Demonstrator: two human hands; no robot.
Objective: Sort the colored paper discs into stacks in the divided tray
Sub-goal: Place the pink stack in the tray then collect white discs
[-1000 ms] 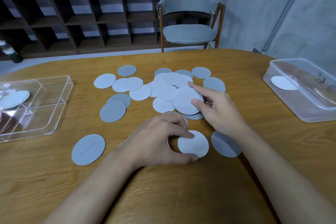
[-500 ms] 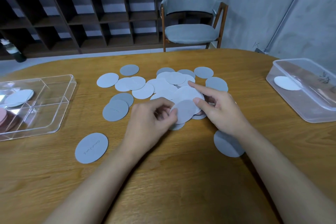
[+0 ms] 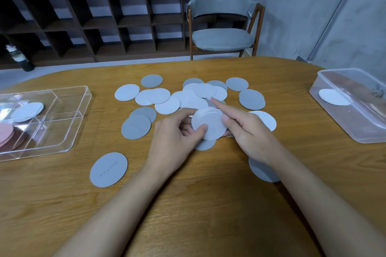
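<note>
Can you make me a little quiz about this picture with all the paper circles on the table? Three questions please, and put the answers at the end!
1. True or false: the clear plastic tub on the right holds one white paper disc.
2. Which colour are the round paper discs stacked in the near-left compartment of the clear divided plastic tray? A green, B pink, C yellow.
3. Who holds the pale round paper disc in the middle: the left hand, the right hand, or both?
Key: 1 true; 2 B; 3 both.
</note>
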